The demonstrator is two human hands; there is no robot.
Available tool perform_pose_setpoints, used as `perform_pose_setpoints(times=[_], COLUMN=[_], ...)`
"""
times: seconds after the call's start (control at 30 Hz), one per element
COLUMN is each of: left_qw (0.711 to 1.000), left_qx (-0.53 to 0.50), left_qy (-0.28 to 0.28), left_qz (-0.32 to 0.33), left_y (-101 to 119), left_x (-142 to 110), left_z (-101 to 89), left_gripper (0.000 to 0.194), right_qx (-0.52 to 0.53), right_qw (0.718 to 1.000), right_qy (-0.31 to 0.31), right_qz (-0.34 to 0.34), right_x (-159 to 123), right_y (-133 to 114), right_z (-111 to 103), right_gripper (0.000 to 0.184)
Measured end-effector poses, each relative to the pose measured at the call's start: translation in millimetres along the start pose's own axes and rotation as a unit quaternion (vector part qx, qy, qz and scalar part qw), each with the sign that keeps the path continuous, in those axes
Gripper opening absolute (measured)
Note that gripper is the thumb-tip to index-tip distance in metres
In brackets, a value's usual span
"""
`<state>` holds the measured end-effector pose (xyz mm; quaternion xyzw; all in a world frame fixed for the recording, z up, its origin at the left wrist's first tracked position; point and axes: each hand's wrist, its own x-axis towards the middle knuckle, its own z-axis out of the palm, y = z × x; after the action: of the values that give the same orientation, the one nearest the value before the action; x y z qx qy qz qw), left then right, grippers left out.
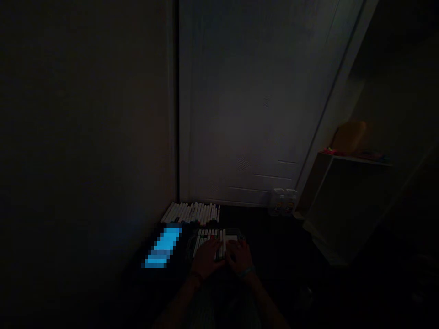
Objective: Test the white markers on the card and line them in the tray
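Worktop (270,246): dark, almost black surface; its front edge is lost in the gloom.
Back left: a row of white-barrelled markers (192,213) laid side by side, slightly fanned, some overlapping.
Left: a lit screen (164,246), blue and pixelated, lying at a slant just in front of the row.
Middle: a shallow case (236,231), in front of the markers' right part.
Back right: two clear bottles (284,203) with colourful labels, upright side by side.

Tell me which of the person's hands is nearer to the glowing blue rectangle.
Left. The left hand is at the front white pens, to the right of the blue rectangle; the right hand is farther right, beyond the left.
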<state>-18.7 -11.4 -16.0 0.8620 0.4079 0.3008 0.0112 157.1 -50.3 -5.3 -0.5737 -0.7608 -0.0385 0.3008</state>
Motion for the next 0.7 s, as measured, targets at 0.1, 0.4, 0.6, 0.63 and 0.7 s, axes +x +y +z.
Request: perform_pose_setpoints(times=[0.1, 0.4, 0.6, 0.63, 0.7], left_qw=[1.0, 1.0, 1.0, 1.0, 1.0], left_qx=[-0.002, -0.009, -0.012, -0.01, -0.01], left_qy=[0.004, 0.008, 0.005, 0.003, 0.0], left_qz=[-0.001, -0.005, -0.008, -0.007, -0.004], left_y=[-1, 1, 2, 3, 3], left_x=[-1, -1, 0, 0, 0], left_z=[0.7, -1.5, -2.5, -3.0, -4.1], left_gripper=[0.057, 0.057, 0.056, 0.057, 0.057], right_qx=[-0.002, -0.012, 0.004, 0.007, 0.007], right_qw=[1.0, 1.0, 1.0, 0.999, 0.999], right_qy=[0.005, -0.003, -0.018, -0.023, -0.027], right_qz=[-0.005, 0.001, -0.018, -0.023, -0.027], right_x=[0, 0, 0, 0, 0], right_y=[0, 0, -2, -2, -3], right_z=[1, -3, -11, -12, -14], right_gripper=[0.031, 0.032, 0.035, 0.036, 0.039])
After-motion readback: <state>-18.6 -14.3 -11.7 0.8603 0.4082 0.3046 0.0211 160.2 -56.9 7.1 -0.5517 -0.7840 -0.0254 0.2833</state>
